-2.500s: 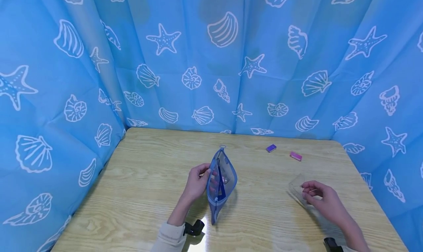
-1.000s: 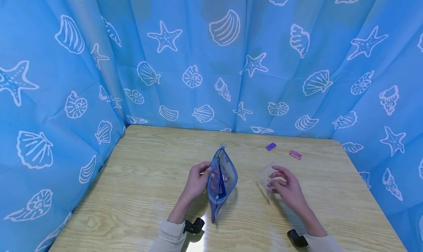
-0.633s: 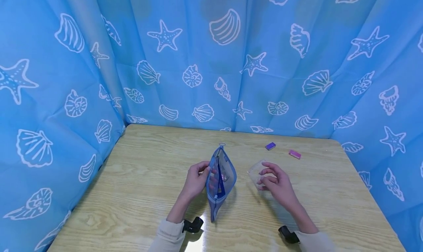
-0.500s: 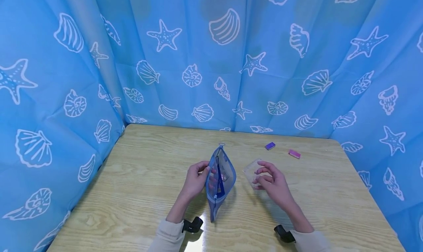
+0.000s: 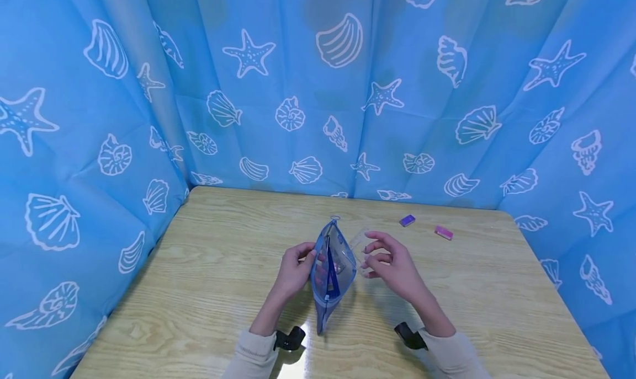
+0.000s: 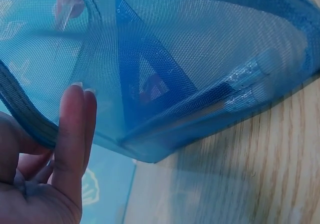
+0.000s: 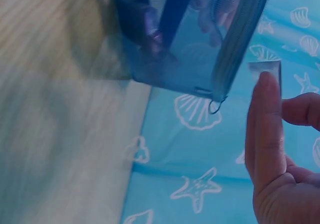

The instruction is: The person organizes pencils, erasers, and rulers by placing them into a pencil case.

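My left hand [image 5: 294, 268] grips the near-left rim of a blue mesh zip pouch [image 5: 323, 315], which stands unzipped and gaping upward. Through the mesh, the left wrist view shows a blue set square [image 6: 129, 74] and a pair of slim sticks [image 6: 245, 82] like pens inside. A small shiny pinkish thing [image 7: 152, 27] also lies in the pouch, too blurred to name. Just right of the pouch's mouth, my right hand [image 5: 395, 266] pinches a flat clear plastic piece [image 5: 359, 241] between thumb and fingers. Its left edge overlaps the pouch's rim in the head view.
Toward the back right of the wooden table [image 5: 223, 246] lie a small purple block [image 5: 407, 220] and a small pink block [image 5: 444, 233]. A blue shell-patterned curtain [image 5: 278, 119] closes off the back and both sides.
From the right side of the table, my right hand has come left with the clear piece to the pouch's mouth. My left hand and the pouch have stayed nearly still.
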`<state>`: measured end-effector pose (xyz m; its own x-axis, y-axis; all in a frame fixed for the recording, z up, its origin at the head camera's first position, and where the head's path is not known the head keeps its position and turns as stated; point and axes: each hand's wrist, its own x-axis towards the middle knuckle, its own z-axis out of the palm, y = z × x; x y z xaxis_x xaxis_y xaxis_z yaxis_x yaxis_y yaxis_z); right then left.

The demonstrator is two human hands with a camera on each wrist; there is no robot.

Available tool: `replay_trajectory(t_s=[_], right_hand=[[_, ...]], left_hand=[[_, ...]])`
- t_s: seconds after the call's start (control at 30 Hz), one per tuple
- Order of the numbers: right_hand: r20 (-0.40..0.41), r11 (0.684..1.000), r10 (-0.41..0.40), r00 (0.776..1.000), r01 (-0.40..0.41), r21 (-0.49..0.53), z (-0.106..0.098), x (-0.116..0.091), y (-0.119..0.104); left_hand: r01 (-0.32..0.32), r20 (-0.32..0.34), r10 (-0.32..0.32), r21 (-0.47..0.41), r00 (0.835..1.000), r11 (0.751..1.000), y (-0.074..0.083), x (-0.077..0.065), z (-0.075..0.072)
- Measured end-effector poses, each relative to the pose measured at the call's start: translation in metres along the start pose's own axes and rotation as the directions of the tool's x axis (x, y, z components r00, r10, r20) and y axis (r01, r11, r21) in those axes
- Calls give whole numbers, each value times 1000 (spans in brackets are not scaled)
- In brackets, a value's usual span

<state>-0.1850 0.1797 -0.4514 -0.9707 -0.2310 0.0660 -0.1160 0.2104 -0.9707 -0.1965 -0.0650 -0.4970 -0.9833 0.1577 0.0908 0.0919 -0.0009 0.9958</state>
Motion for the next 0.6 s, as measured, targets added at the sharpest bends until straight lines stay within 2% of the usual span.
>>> replay_trajectory(t_s=[0.27,0.6], right_hand=[[29,993,1,1000,2,-119,12,11,-17],[79,970,70,994,-50,-240,27,21,-30]], left_hand=[[2,-7,-1,13,1000,1000,1,0,0],[4,-9,-4,10,1000,1000,4,-1,-1]])
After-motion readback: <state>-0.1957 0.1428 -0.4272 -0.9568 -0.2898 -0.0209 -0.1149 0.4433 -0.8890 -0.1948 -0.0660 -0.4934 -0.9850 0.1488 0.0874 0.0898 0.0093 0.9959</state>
